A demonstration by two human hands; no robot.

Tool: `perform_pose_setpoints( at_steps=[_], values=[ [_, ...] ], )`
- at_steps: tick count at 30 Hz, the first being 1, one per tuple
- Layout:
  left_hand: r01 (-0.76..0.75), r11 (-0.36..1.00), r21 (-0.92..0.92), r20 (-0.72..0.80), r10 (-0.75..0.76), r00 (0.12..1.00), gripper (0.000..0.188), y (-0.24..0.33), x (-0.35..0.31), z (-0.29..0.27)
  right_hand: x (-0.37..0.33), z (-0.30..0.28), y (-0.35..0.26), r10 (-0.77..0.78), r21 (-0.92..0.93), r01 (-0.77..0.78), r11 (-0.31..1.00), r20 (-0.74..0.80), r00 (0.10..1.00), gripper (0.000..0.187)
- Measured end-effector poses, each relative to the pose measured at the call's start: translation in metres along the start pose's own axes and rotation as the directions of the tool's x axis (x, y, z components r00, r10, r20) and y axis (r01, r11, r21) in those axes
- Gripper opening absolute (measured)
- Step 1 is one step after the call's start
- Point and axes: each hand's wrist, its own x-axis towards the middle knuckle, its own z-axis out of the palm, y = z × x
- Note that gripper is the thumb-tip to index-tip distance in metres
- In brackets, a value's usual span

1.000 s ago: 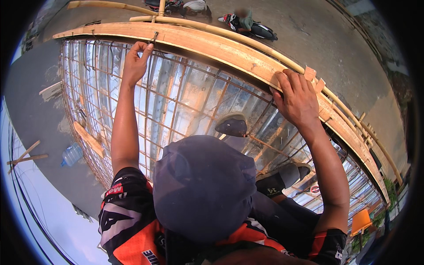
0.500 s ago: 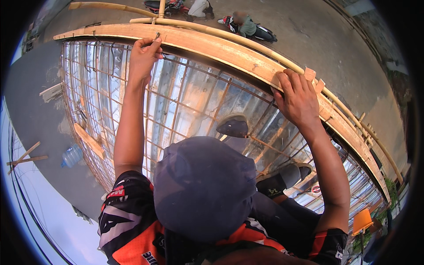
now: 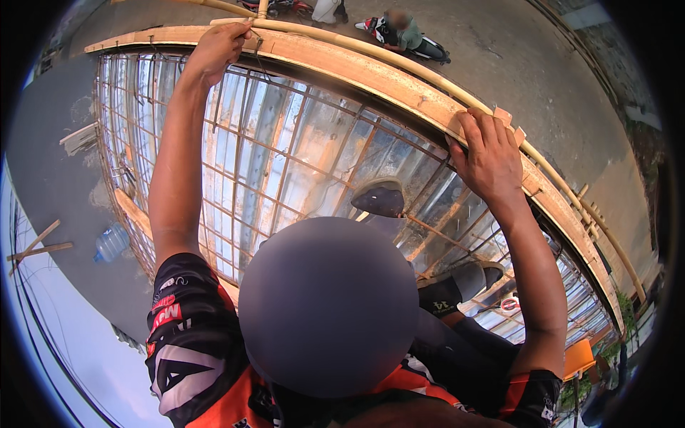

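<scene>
A long wooden plank [image 3: 357, 68] stands on edge along the far side of a rusty rebar grid [image 3: 285, 153], which lies over shiny corrugated metal sheets [image 3: 314, 128]. At the plank's left part, my left hand [image 3: 217, 53] is closed, its fingertips pinching a thin dark wire [image 3: 257, 44] at the top edge. The wire's lower end hangs down the near side toward the grid. Farther right, my right hand [image 3: 492, 153] grips the plank, fingers over its top and thumb on the near side.
A bamboo pole [image 3: 399, 65] runs just beyond the plank, with short wood blocks [image 3: 502, 115] near my right hand. My shoes [image 3: 378, 198] rest on the grid. Below are a road [image 3: 542, 93] and a person on a motorbike [image 3: 408, 36]. A blue water jug [image 3: 111, 242] lies left.
My left hand has moved up and left, to the plank's far edge, with its fingers still pinched at the wire. The right hand keeps its hold, shifting slightly. My head has tilted a little.
</scene>
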Motion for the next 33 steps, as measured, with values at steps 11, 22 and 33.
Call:
perform_pose_setpoints(
  at_steps=[11,22,33],
  values=[
    [0.077,0.562,0.824,-0.256,0.247,0.935,0.049,-0.004,-0.078,0.097,-0.001,-0.008,0.001,0.026,0.009,-0.027,1.0,0.039,0.999,0.061],
    [0.148,0.956,0.255,-0.182,-0.103,0.978,0.029,-0.012,-0.003,-0.079,0.002,-0.003,-0.001,0.0,0.025,0.0,1.0,0.019,1.0,0.061],
    [0.202,0.818,0.539,-0.208,-0.103,0.973,0.043,-0.19,-0.189,0.042,0.002,-0.002,0.001,0.008,0.011,-0.008,1.0,-0.002,1.0,0.06]
  ],
)
